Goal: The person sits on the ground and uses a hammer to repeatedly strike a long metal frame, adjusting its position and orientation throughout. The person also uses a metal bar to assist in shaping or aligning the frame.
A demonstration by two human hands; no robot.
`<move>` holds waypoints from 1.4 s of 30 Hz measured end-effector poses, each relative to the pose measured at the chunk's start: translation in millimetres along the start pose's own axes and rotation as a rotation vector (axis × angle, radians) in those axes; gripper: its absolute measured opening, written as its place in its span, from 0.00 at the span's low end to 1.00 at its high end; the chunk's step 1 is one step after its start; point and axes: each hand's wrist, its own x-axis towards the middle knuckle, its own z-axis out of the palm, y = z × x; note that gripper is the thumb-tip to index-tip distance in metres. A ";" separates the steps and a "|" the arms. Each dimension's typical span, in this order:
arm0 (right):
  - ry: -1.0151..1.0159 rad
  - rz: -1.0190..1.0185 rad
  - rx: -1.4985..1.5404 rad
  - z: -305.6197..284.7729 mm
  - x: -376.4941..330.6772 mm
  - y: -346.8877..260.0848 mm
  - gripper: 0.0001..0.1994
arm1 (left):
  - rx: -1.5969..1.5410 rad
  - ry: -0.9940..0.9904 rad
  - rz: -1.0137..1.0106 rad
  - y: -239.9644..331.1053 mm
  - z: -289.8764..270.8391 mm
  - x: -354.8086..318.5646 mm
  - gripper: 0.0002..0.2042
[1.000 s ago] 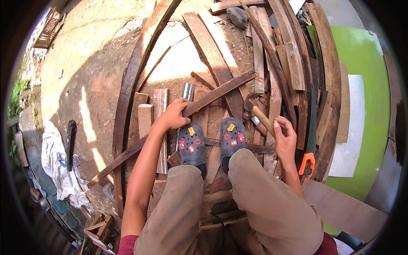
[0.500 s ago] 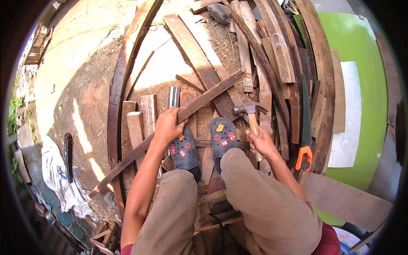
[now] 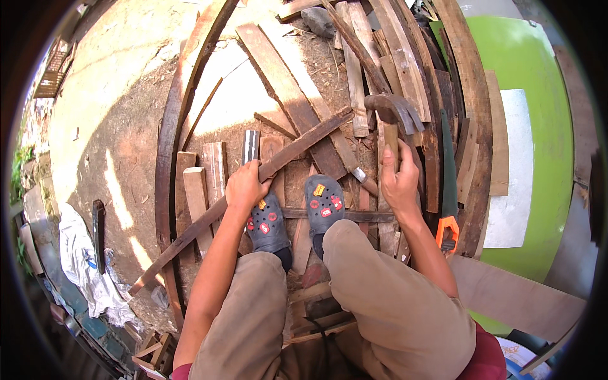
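My left hand [image 3: 246, 188] is closed around a long, narrow strip of dark wood [image 3: 301, 144]. The strip slants from the lower left, across other boards, to the upper right. In my right hand [image 3: 400, 180] is a claw hammer [image 3: 391, 130], gripped by its wooden handle, with the head upward and the claw toward the right. The hammer is apart from the strip. Below it, next to my right clog [image 3: 324, 201], lies a short, round wooden piece with a pale band [image 3: 365, 180]; its kind is unclear. My left clog [image 3: 266, 223] is beside the strip.
Several planks lie around my feet, including a wide brown board [image 3: 288, 82] ahead. At the right are stacked long timbers [image 3: 472, 95], a handsaw with an orange handle [image 3: 448, 234] and a green panel [image 3: 532, 76]. White cloth [image 3: 82, 253] lies at the left.
My right hand has lifted the hammer up and to the right, turning its head. The round wooden piece with the pale band now shows. My left hand keeps its hold on the strip.
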 end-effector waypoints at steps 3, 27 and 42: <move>-0.044 -0.015 -0.128 11.3 -10.8 29.2 0.22 | -0.005 -0.019 0.014 6.6 -2.1 2.2 0.22; -0.068 -0.046 -0.171 42.3 -1.0 70.7 0.20 | -0.034 0.041 0.043 7.0 -2.6 5.2 0.20; 0.087 0.088 0.163 32.4 -5.8 55.1 0.20 | -0.011 -0.008 0.017 2.7 0.7 -1.1 0.21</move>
